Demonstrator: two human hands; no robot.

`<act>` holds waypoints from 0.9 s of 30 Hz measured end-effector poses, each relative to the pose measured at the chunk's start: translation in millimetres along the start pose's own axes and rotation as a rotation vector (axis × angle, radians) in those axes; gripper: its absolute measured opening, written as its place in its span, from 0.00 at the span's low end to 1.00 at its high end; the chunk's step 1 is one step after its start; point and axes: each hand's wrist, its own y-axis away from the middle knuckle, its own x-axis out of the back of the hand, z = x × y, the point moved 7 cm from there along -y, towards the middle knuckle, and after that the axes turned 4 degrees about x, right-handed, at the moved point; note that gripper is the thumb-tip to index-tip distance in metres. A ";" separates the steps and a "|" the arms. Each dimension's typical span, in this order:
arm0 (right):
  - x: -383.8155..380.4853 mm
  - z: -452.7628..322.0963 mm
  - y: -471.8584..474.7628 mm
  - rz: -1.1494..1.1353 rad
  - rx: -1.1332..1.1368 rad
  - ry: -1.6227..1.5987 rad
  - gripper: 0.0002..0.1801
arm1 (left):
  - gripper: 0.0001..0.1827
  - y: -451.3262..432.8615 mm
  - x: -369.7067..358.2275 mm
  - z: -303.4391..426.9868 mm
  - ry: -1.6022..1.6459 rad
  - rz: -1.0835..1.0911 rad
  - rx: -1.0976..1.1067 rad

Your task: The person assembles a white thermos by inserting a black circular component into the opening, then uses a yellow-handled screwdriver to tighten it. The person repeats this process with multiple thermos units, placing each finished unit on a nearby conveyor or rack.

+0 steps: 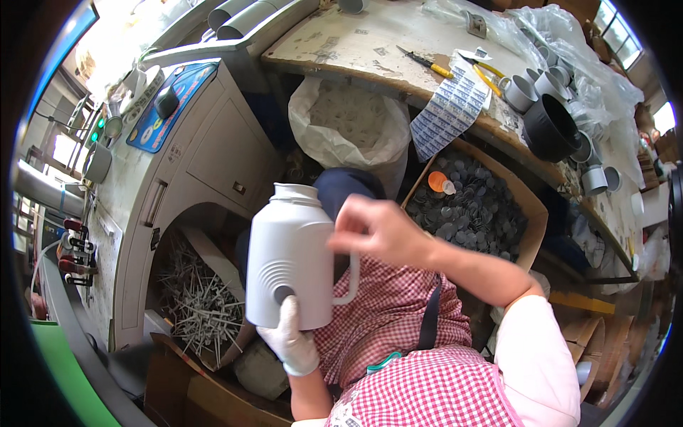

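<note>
A pale grey plastic jug (288, 256) with a wide collared neck and a side handle (350, 277) stands tilted slightly before my lap. Curved ridges mark its lower wall, above a dark round spot (283, 293). My left hand (291, 341), in a white glove, grips the jug at its base, with the thumb on the wall beside that spot. Bare and blurred by motion, my right hand (368, 229) is bent beside the jug's upper wall, above the handle. Whether its fingertips touch the jug or pinch something small I cannot tell.
Grey discs fill a cardboard box (475, 208) beside a white sack (347, 123) of translucent scraps. A sticker sheet (451, 107) overhangs the worn bench (341, 58), which bears cutters (427, 61) and grey plastic cups (520, 93). Plastic sprues (205, 315) lie under the left cabinet (224, 144).
</note>
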 end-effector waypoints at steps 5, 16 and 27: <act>229.6 33.3 -87.7 0.630 0.159 0.660 0.17 | 0.23 -23.8 19.1 29.8 0.008 -0.037 -0.062; 341.0 130.0 -181.2 0.461 -0.162 0.214 0.19 | 0.20 -13.5 27.8 17.4 0.317 0.079 0.338; -60.6 -53.5 15.8 -0.414 0.345 0.263 0.31 | 0.19 9.9 6.0 12.7 0.223 0.084 0.315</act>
